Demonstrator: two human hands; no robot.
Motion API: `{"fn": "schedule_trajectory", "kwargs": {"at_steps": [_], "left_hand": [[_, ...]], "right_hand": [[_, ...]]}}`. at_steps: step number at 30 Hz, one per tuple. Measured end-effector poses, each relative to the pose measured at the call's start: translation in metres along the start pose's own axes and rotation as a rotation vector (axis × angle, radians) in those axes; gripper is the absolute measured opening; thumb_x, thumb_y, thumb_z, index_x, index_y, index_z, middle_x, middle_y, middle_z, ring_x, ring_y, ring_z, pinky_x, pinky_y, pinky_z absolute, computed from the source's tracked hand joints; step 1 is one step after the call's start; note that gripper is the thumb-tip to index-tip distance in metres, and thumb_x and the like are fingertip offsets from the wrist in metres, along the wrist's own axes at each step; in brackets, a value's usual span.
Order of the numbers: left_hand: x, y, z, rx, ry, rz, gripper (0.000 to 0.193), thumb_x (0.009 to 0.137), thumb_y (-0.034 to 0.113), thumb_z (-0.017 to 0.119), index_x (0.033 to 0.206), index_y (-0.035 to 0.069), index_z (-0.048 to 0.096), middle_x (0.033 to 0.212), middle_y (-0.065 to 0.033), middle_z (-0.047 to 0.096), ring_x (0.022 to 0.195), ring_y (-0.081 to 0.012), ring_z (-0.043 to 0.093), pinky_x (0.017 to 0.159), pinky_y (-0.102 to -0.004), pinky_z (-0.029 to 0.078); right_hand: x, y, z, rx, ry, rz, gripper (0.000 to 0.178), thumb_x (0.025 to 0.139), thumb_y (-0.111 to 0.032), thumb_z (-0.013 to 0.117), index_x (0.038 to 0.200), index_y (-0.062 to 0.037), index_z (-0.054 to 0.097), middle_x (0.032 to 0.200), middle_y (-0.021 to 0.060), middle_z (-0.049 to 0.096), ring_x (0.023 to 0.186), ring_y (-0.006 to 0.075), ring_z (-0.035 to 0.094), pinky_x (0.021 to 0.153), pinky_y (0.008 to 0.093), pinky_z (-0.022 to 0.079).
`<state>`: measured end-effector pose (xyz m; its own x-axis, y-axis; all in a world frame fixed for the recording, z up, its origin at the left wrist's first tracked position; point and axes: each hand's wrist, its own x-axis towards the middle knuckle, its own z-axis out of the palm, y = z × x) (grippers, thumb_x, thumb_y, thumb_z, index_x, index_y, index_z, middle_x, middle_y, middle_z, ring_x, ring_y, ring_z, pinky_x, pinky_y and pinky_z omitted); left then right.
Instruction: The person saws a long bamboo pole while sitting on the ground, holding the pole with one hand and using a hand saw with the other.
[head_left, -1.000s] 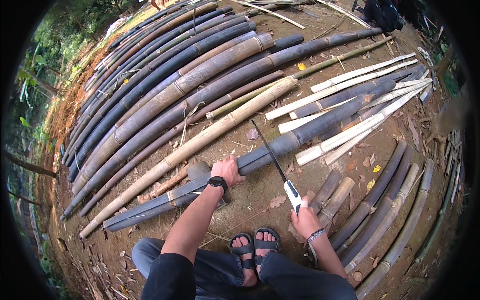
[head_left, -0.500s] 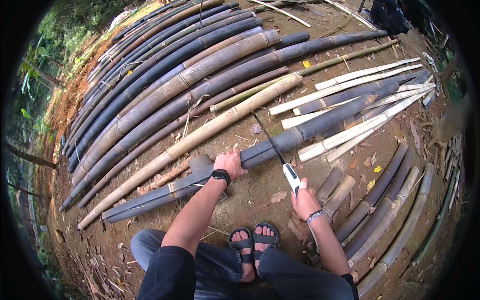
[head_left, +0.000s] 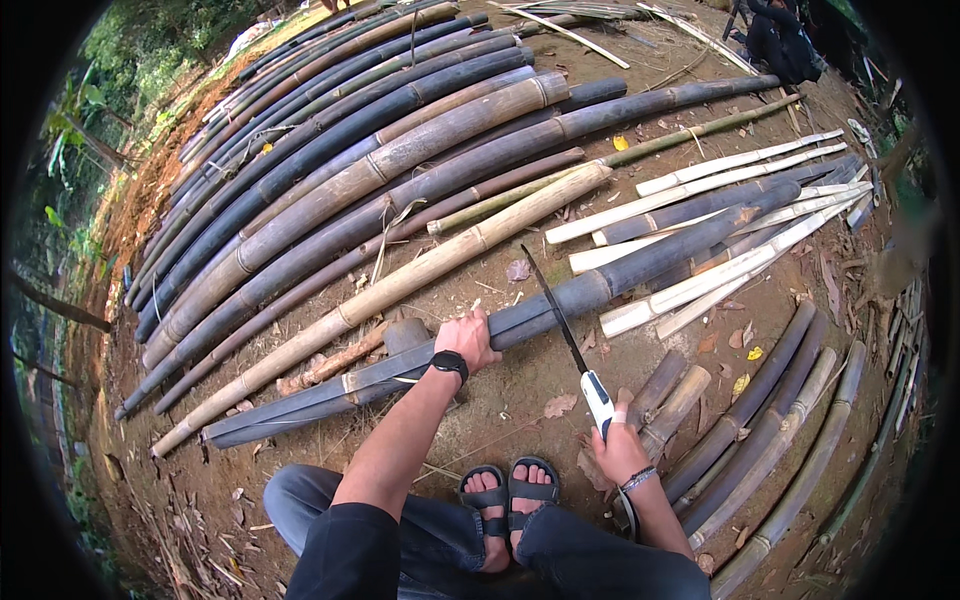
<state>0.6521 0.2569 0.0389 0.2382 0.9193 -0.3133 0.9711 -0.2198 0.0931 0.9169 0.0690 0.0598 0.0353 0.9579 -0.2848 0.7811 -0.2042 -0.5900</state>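
A dark grey bamboo pole (head_left: 640,272) runs slantwise before me, with a lengthwise split along its left part. My left hand (head_left: 468,340), wearing a black watch, is closed over the pole near the middle. To its right, my right hand (head_left: 622,452) grips the white-and-dark handle of a hand saw (head_left: 562,318). The saw's dark blade crosses the pole, its tip reaching past the far side. How deep the teeth sit in the bamboo cannot be seen. Under the pole, beside my left hand, is a short wooden block (head_left: 406,335).
A tan bamboo pole (head_left: 400,285) lies just beyond, before a large row of dark bamboo poles (head_left: 330,185). Pale split strips (head_left: 680,300) lie at right, shorter bamboo lengths (head_left: 750,420) nearer me. My sandalled feet (head_left: 510,495) stand below the pole. Another person (head_left: 780,40) is at far right.
My right hand has drawn the saw back toward me and slightly right, so less blade extends beyond the pole. My left hand keeps its grip; the whole view has shifted slightly.
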Motion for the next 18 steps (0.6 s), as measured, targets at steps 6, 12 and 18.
{"fn": "schedule_trajectory", "kwargs": {"at_steps": [6, 12, 18], "left_hand": [[-0.001, -0.001, 0.005, -0.028, -0.07, -0.012, 0.071, 0.066, 0.048, 0.082, 0.109, -0.002, 0.055, 0.102, -0.0208, 0.071, 0.093, -0.0344, 0.071, 0.081, -0.0424, 0.056], [0.001, -0.001, 0.005, -0.018, -0.056, -0.007, 0.07, 0.066, 0.047, 0.081, 0.108, -0.003, 0.056, 0.104, -0.0223, 0.07, 0.095, -0.0356, 0.07, 0.084, -0.0421, 0.056], [0.0, -0.006, -0.001, 0.01, -0.055, -0.005, 0.073, 0.066, 0.049, 0.081, 0.111, -0.003, 0.056, 0.106, -0.0224, 0.07, 0.097, -0.0348, 0.07, 0.084, -0.0418, 0.056]], "right_hand": [[0.039, -0.009, 0.006, -0.041, -0.015, -0.024, 0.051, 0.092, -0.014, 0.059, 0.126, 0.0103, 0.028, 0.078, 0.0351, 0.063, 0.078, 0.0534, 0.063, 0.069, 0.0593, 0.05], [0.032, -0.013, 0.0, -0.018, -0.011, 0.014, 0.047, 0.092, -0.015, 0.059, 0.122, 0.0068, 0.03, 0.078, 0.0354, 0.063, 0.078, 0.0531, 0.063, 0.069, 0.0608, 0.049], [0.007, -0.009, 0.01, -0.007, 0.013, 0.025, 0.042, 0.092, -0.013, 0.057, 0.119, 0.0068, 0.031, 0.076, 0.0342, 0.063, 0.076, 0.0529, 0.063, 0.068, 0.0603, 0.05]]}}
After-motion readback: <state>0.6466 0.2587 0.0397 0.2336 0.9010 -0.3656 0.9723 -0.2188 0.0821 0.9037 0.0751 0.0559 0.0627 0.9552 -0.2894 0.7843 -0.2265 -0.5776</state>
